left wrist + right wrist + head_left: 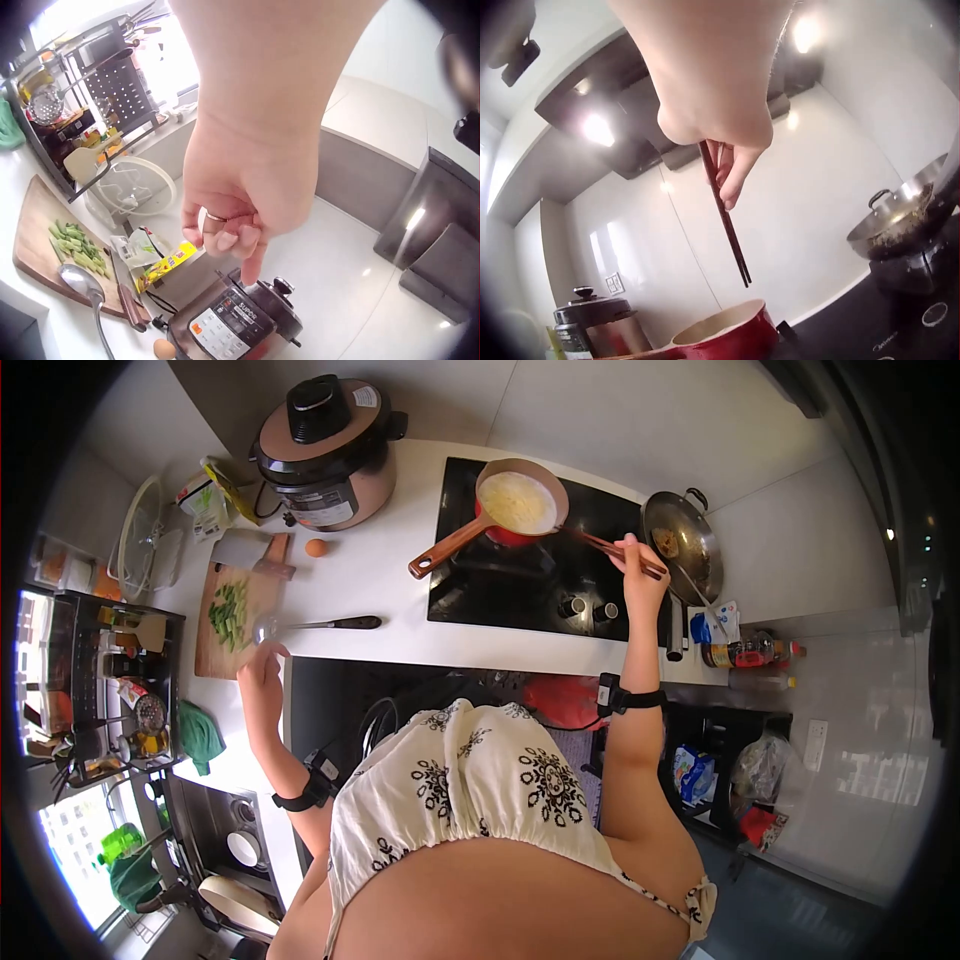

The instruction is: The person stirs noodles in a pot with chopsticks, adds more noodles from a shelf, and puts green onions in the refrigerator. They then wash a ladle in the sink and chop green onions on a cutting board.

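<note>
My right hand (642,575) holds a pair of dark wooden chopsticks (600,544), their tips by the saucepan's right rim in the head view. In the right wrist view the chopsticks (727,225) point down above the red saucepan (739,343). Pale yellow food (515,502) in cloudy liquid fills that pan, which stands on the black cooktop (490,595). My left hand (262,668) hangs by the counter's front edge, near a metal spoon (335,624) with a black handle. Its fingers (227,238) are loosely curled with nothing in them.
A cutting board (208,650) bears chopped green vegetables and a cleaver (240,550). An egg (316,548) lies near it, below a pressure cooker (350,475). Right of the saucepan sits a wok (705,540) with browned food. Bottles (750,651) stand at the counter's right end.
</note>
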### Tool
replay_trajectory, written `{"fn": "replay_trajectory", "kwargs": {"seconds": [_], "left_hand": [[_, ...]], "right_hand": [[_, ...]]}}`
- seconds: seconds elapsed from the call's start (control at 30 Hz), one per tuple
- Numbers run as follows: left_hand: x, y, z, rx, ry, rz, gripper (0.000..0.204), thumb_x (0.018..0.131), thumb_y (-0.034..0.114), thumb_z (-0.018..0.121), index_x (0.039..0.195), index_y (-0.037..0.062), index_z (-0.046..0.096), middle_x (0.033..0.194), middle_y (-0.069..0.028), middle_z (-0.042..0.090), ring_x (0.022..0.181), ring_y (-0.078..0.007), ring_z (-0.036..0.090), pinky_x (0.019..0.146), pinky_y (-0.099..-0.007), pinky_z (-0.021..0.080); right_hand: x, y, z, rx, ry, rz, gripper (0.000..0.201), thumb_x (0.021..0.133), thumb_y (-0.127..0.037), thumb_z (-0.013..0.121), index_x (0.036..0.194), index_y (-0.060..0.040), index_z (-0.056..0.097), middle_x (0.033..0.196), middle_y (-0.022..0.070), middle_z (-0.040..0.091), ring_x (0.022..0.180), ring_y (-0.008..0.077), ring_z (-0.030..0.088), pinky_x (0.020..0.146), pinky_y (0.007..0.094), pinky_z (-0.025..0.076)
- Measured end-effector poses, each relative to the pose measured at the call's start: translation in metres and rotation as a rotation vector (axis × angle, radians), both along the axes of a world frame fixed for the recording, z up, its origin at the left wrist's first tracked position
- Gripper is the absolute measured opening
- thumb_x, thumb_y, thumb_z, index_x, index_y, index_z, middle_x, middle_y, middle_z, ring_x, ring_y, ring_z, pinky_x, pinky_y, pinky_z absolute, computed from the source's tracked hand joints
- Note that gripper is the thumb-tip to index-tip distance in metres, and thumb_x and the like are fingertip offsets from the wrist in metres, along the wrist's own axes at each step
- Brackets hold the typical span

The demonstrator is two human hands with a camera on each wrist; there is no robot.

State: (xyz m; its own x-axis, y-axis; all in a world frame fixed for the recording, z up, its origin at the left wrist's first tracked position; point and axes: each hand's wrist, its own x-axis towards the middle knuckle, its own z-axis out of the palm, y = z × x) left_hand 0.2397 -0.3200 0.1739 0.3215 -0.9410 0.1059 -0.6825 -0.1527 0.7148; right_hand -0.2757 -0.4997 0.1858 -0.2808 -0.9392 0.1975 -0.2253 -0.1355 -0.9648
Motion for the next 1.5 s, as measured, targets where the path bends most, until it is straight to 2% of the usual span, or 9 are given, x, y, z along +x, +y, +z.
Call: {"fn": "replay_trajectory", "kwargs": {"seconds": [0.13, 0.27, 0.33, 0.4, 0.53, 0.6, 0.67, 1.07, 1.5], "left_hand": [[-0.001, 0.000, 0.004, -0.029, 0.006, 0.004, 0.013, 0.089, -0.005, 0.050, 0.088, 0.0012, 0.062, 0.066, -0.0116, 0.044, 0.060, -0.0202, 0.044, 0.059, -0.0329, 0.039], [0.004, 0.001, -0.001, -0.004, 0.007, -0.009, 0.013, 0.090, -0.005, 0.050, 0.089, 0.0023, 0.061, 0.066, -0.0103, 0.042, 0.061, -0.0189, 0.043, 0.059, -0.0318, 0.038], [0.003, 0.001, -0.002, 0.014, 0.014, -0.003, 0.013, 0.090, -0.005, 0.050, 0.089, 0.0022, 0.061, 0.066, -0.0103, 0.042, 0.061, -0.0192, 0.042, 0.059, -0.0318, 0.038], [0.003, 0.000, -0.003, 0.030, 0.023, 0.006, 0.013, 0.090, -0.005, 0.050, 0.089, 0.0021, 0.061, 0.066, -0.0104, 0.042, 0.061, -0.0194, 0.042, 0.059, -0.0318, 0.038], [-0.001, 0.000, 0.001, 0.011, 0.031, 0.001, 0.013, 0.090, -0.005, 0.049, 0.088, 0.0017, 0.061, 0.067, -0.0109, 0.043, 0.062, -0.0204, 0.043, 0.060, -0.0327, 0.039], [0.000, 0.001, 0.003, 0.002, 0.020, 0.008, 0.013, 0.090, -0.005, 0.050, 0.088, 0.0016, 0.061, 0.067, -0.0112, 0.043, 0.062, -0.0207, 0.044, 0.061, -0.0331, 0.040], [0.004, 0.004, -0.001, -0.002, 0.020, 0.002, 0.013, 0.088, -0.005, 0.050, 0.089, 0.0019, 0.061, 0.068, -0.0118, 0.044, 0.063, -0.0231, 0.046, 0.063, -0.0343, 0.041], [-0.001, 0.032, 0.009, 0.014, -0.038, 0.107, 0.021, 0.083, -0.008, 0.048, 0.093, 0.0009, 0.064, 0.074, -0.0178, 0.059, 0.065, -0.0282, 0.057, 0.065, -0.0360, 0.046], [-0.011, 0.050, 0.013, -0.013, 0.038, 0.216, 0.016, 0.089, -0.002, 0.047, 0.088, -0.0005, 0.063, 0.060, -0.0145, 0.041, 0.054, -0.0222, 0.043, 0.055, -0.0362, 0.038]], "right_hand": [[-0.003, 0.037, 0.040, -0.208, 0.206, -0.177, 0.052, 0.108, -0.033, 0.040, 0.085, 0.0049, 0.067, 0.085, 0.0112, 0.069, 0.087, 0.0222, 0.070, 0.086, 0.0333, 0.055], [-0.011, 0.056, 0.055, -0.376, 0.379, -0.213, 0.049, 0.109, -0.030, 0.036, 0.085, 0.0033, 0.063, 0.085, 0.0115, 0.069, 0.094, 0.0251, 0.068, 0.090, 0.0357, 0.052], [-0.015, 0.060, 0.043, -0.210, 0.062, 0.011, 0.049, 0.109, -0.029, 0.038, 0.076, 0.0008, 0.056, 0.082, 0.0130, 0.068, 0.087, 0.0249, 0.068, 0.086, 0.0365, 0.053], [-0.015, 0.063, 0.020, 0.019, -0.063, -0.031, 0.050, 0.108, -0.033, 0.043, 0.069, -0.0027, 0.052, 0.069, 0.0101, 0.063, 0.067, 0.0221, 0.066, 0.071, 0.0356, 0.054], [-0.010, 0.049, -0.032, 0.316, 0.459, -0.220, 0.048, 0.103, -0.036, 0.050, 0.073, -0.0012, 0.060, 0.059, 0.0104, 0.059, 0.063, 0.0227, 0.065, 0.064, 0.0360, 0.049], [-0.017, 0.042, -0.074, 0.424, 0.645, -0.196, 0.035, 0.098, -0.033, 0.056, 0.085, -0.0016, 0.068, 0.081, 0.0204, 0.070, 0.083, 0.0401, 0.069, 0.075, 0.0457, 0.052], [-0.025, 0.032, -0.123, 0.547, 0.838, -0.232, 0.031, 0.091, -0.036, 0.065, 0.093, -0.0051, 0.073, 0.091, 0.0201, 0.072, 0.092, 0.0392, 0.069, 0.081, 0.0467, 0.053], [-0.018, 0.005, -0.145, 0.782, 1.075, -0.200, 0.043, 0.076, -0.038, 0.084, 0.097, -0.0017, 0.074, 0.101, 0.0213, 0.073, 0.098, 0.0383, 0.070, 0.082, 0.0452, 0.058], [-0.013, -0.012, -0.136, 0.986, 1.080, -0.149, 0.048, 0.076, -0.036, 0.083, 0.112, -0.0069, 0.072, 0.117, 0.0176, 0.070, 0.110, 0.0359, 0.067, 0.093, 0.0463, 0.055]]}}
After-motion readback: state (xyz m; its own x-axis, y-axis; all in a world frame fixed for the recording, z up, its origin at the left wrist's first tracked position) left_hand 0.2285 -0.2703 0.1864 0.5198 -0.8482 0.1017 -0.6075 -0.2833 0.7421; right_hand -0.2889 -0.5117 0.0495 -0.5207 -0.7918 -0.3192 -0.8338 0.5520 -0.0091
